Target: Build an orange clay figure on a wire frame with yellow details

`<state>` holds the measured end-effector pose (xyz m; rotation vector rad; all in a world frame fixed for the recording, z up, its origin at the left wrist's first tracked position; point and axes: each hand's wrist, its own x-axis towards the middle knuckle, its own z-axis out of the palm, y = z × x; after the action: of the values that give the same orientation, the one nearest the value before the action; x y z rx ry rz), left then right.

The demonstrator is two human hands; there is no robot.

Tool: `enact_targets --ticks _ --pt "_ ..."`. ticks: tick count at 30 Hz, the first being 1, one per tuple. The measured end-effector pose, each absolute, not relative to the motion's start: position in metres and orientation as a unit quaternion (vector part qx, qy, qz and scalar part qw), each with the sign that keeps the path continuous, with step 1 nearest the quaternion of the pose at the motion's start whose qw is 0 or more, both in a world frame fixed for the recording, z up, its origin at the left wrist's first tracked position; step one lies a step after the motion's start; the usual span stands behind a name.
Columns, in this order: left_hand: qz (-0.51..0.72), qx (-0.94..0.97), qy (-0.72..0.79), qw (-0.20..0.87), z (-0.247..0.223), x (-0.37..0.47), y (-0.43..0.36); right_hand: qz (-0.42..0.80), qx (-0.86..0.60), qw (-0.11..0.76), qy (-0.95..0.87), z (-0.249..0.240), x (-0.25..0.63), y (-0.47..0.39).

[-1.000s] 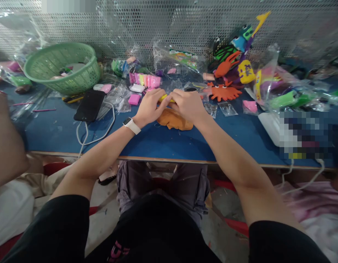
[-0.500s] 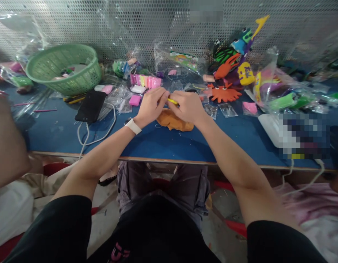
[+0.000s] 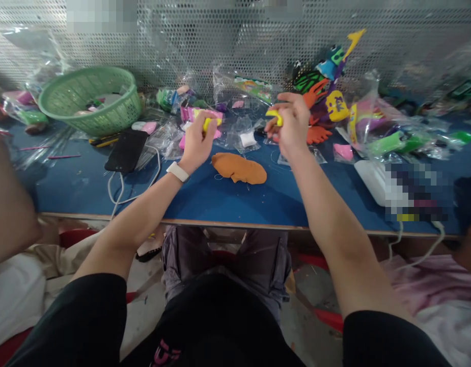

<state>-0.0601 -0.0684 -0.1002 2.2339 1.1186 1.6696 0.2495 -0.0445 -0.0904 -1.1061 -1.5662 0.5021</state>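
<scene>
My left hand is closed, pinching a yellow piece of modelling clay near the pink clay sticks. Across a gap, my right hand is raised with another yellow piece of modelling clay between its fingers. Between and below both hands, a flat orange-brown oval of clay lies on the blue table, touched by neither hand. Behind my right hand, an orange clay crab is partly hidden. A small white clay block rests on clear plastic between the hands.
At the back left stands a green basket, with a black phone and white cable in front. Clay figures and plastic bags line the back. A white device lies at right. Other people sit on both sides.
My hands were together above the orange-brown clay with yellow clay between them. They have moved apart, each with a yellow piece, uncovering the oval and the white block.
</scene>
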Motion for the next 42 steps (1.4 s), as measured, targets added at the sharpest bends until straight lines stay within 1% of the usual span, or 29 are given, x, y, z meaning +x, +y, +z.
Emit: enact_targets --ticks 3,7,12,19,24,29,31,38,42 --pt "0.501 0.793 0.343 0.049 -0.097 -0.055 -0.084 0.266 -0.431 0.531 -0.679 -0.086 0.21 -0.069" --pt "0.465 0.829 0.309 0.022 -0.094 -0.054 -0.088 0.297 -0.416 0.524 -0.681 -0.083 0.18 -0.094" --pt "0.448 0.831 0.331 0.007 -0.101 -0.058 -0.078 0.3 -0.403 0.516 -0.694 -0.085 0.174 -0.103" --pt "0.432 0.844 0.316 0.031 -0.096 -0.057 -0.083 0.327 -0.413 0.485 -0.698 -0.076 0.173 -0.119" --pt "0.43 0.852 0.296 0.032 -0.093 -0.053 -0.087 0.289 -0.435 0.501 -0.691 -0.07 0.17 -0.125" --pt "0.419 0.857 0.296 0.047 -0.092 -0.051 -0.091 0.266 -0.467 0.446 -0.716 -0.076 0.173 -0.115" --pt "0.409 0.859 0.304 0.041 -0.092 -0.051 -0.092 0.253 -0.477 0.437 -0.72 -0.08 0.175 -0.11" --pt "0.408 0.854 0.322 0.02 -0.087 -0.054 -0.095 0.227 -0.464 0.476 -0.712 -0.086 0.179 -0.104" --pt "0.392 0.853 0.344 0.011 -0.087 -0.054 -0.094 0.214 -0.464 0.469 -0.72 -0.088 0.174 -0.105"
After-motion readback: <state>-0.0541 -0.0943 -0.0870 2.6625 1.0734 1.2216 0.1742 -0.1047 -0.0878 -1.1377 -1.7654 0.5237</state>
